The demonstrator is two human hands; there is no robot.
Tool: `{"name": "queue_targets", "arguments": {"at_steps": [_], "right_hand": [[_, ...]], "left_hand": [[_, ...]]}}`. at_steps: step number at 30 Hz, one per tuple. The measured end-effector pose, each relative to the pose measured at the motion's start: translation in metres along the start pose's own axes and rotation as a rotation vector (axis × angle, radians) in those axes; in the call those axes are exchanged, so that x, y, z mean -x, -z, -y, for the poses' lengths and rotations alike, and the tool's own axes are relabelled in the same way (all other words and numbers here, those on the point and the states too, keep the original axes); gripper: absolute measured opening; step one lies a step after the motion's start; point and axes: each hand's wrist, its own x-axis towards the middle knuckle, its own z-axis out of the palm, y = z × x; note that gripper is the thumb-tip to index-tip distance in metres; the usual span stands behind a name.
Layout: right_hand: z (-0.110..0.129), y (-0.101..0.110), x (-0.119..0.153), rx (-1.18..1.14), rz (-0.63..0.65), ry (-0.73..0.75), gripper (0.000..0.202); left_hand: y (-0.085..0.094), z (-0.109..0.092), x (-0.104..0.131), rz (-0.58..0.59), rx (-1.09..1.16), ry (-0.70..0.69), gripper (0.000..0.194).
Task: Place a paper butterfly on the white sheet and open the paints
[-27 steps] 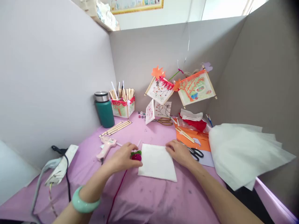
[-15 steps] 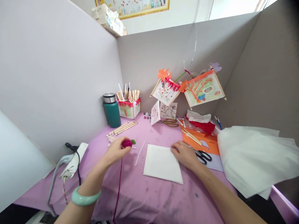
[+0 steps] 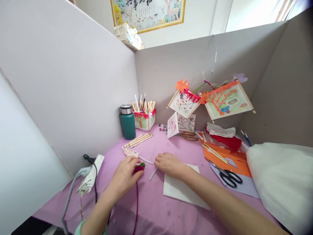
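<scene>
My left hand (image 3: 125, 175) rests on the pink cloth and grips a small dark-red ball with a green tip (image 3: 138, 168); a magenta cord (image 3: 136, 205) runs from it toward me. My right hand (image 3: 170, 164) lies flat just right of it, fingers over a white glue stick (image 3: 153, 174), partly covering a white paper square (image 3: 182, 187). Whether it grips the stick is not clear. A pink glue gun (image 3: 131, 153) lies just beyond my left hand, mostly hidden.
Grey partition walls enclose the desk. A green flask (image 3: 127, 122), a box of sticks (image 3: 144, 115), loose sticks (image 3: 137, 140), hanging painted lanterns (image 3: 227, 100), black scissors (image 3: 228, 177), orange paper (image 3: 238, 164), white tissue (image 3: 283, 181) and a power strip (image 3: 91, 173) are around.
My right hand moved left from the paper's right edge to the glue stick beside the ball. My left hand swung the red ball left, then set it down. The view turned left.
</scene>
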Motion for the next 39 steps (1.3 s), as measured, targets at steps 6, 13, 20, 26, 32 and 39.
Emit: {"name": "queue_targets", "arguments": {"at_steps": [6, 13, 20, 26, 32, 39], "right_hand": [[-0.011, 0.016, -0.015, -0.077, -0.304, -0.254, 0.013], [0.004, 0.021, -0.044, -0.010, -0.415, -0.109, 0.017], [-0.041, 0.008, 0.019, -0.005, -0.327, -0.469, 0.019], [-0.030, 0.003, 0.087, -0.061, -0.294, -0.500, 0.024], [-0.023, -0.007, 0.126, -0.181, -0.391, -0.615, 0.028], [-0.013, -0.004, 0.131, -0.176, -0.383, -0.639, 0.029]], "left_hand": [[0.012, 0.013, -0.016, -0.129, 0.359, 0.270, 0.044], [0.008, -0.002, -0.045, 0.121, 0.008, -0.002, 0.029], [0.013, 0.021, -0.096, 0.167, -0.423, 0.261, 0.033], [-0.005, 0.062, -0.158, 0.265, -0.476, 0.389, 0.031], [-0.020, 0.082, -0.158, 0.234, -0.542, 0.469, 0.035], [-0.027, 0.083, -0.161, 0.311, -0.473, 0.368, 0.030]]}}
